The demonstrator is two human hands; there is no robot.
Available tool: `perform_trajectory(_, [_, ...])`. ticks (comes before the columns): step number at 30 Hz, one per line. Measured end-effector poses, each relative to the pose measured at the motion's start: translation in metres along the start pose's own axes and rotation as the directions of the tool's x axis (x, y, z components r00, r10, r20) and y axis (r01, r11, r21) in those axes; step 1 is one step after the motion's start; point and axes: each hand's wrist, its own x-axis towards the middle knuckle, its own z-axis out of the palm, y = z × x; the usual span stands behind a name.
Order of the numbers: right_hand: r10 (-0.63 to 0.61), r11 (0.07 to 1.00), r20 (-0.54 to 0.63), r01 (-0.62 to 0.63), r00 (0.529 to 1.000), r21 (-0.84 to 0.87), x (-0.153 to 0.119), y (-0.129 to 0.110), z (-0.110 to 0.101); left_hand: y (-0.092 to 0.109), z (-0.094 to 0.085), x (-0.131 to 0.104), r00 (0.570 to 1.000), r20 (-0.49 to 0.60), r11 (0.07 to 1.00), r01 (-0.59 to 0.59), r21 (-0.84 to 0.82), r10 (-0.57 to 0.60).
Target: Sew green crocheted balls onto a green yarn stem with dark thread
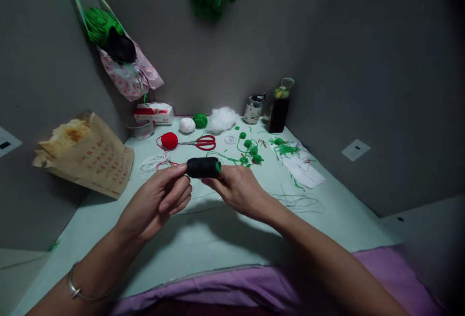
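Note:
Between my hands, above the table, is a spool of black thread (202,167) lying sideways, its green core showing at the right end. My left hand (158,202) pinches the left end with thumb and forefinger, the other fingers curled in. At the right end, my right hand (241,190) grips the spool, some of its fingertips hidden behind it. Beyond the spool lie scissors with red handles (205,142), a red yarn ball (169,140) and small green crocheted pieces (253,151) trailing yarn.
White stuffing (222,119), a white ball (187,125) and a green yarn ball (200,120) sit at the back. A dark bottle (279,112) and a jar (253,111) stand back right. A paper bag of bread (98,161) leans left. Loose thread (296,203) lies right.

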Motion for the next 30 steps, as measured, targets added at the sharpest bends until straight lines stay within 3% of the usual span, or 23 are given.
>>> perform_trajectory(3, [0.006, 0.999, 0.05, -0.008, 0.999, 0.032, -0.004, 0.013, -0.004, 0.002, -0.006, 0.001, 1.0, -0.017, 1.0, -0.016, 0.014, 0.016])
perform_trajectory(6, [0.124, 0.968, 0.057, -0.134, 0.991, 0.213, -0.015, 0.028, -0.015, -0.001, -0.015, 0.003, 0.998, -0.029, 0.989, -0.043, 0.144, 0.048])
perform_trajectory(8, [0.178, 0.874, 0.068, -0.19, 0.982, 0.448, -0.024, 0.033, -0.02, -0.008, -0.018, 0.006, 0.998, -0.015, 0.947, -0.058, 0.315, 0.066])
perform_trajectory(11, [0.139, 0.678, 0.106, -0.173, 0.985, 0.714, -0.038, 0.03, -0.02, -0.022, -0.015, 0.011, 0.999, 0.032, 0.815, -0.049, 0.577, 0.038])
perform_trajectory(13, [0.152, 0.623, 0.102, -0.176, 0.983, 0.762, -0.046, 0.026, -0.016, -0.033, -0.01, 0.014, 0.998, 0.068, 0.744, -0.037, 0.667, -0.011])
perform_trajectory(15, [0.207, 0.626, 0.079, -0.194, 0.975, 0.755, -0.053, 0.027, -0.013, -0.041, -0.007, 0.017, 0.993, 0.095, 0.735, -0.009, 0.678, -0.075])
perform_trajectory(17, [0.284, 0.666, 0.027, -0.218, 0.958, 0.713, -0.062, 0.038, -0.017, -0.043, -0.008, 0.02, 0.989, 0.093, 0.758, 0.029, 0.652, -0.117])
perform_trajectory(19, [0.393, 0.75, -0.106, -0.252, 0.913, 0.611, -0.075, 0.058, -0.027, -0.039, -0.016, 0.022, 0.993, 0.05, 0.771, 0.049, 0.635, -0.105])
perform_trajectory(20, [0.449, 0.801, -0.216, -0.283, 0.867, 0.527, -0.083, 0.072, -0.034, -0.035, -0.022, 0.023, 0.997, 0.018, 0.767, 0.044, 0.64, -0.072])
perform_trajectory(22, [0.509, 0.86, -0.455, -0.407, 0.731, 0.308, -0.103, 0.105, -0.05, -0.023, -0.039, 0.024, 0.998, -0.06, 0.732, 0.022, 0.681, 0.026])
perform_trajectory(24, [0.542, 0.784, -0.593, -0.612, 0.595, 0.104, -0.124, 0.139, -0.066, -0.01, -0.058, 0.025, 0.98, -0.126, 0.672, -0.008, 0.741, 0.151])
perform_trajectory(26, [0.584, 0.625, -0.632, -0.779, 0.51, -0.051, -0.144, 0.169, -0.079, 0.0, -0.076, 0.026, 0.955, -0.153, 0.609, -0.035, 0.793, 0.254])
perform_trajectory(27, [0.607, 0.561, -0.608, -0.818, 0.513, -0.13, -0.152, 0.181, -0.084, 0.003, -0.082, 0.026, 0.942, -0.147, 0.579, -0.059, 0.813, 0.303])
perform_trajectory(30, [0.591, 0.507, -0.508, -0.778, 0.627, -0.37, -0.167, 0.196, -0.089, 0.002, -0.093, 0.03, 0.939, -0.05, 0.441, -0.112, 0.891, 0.339])
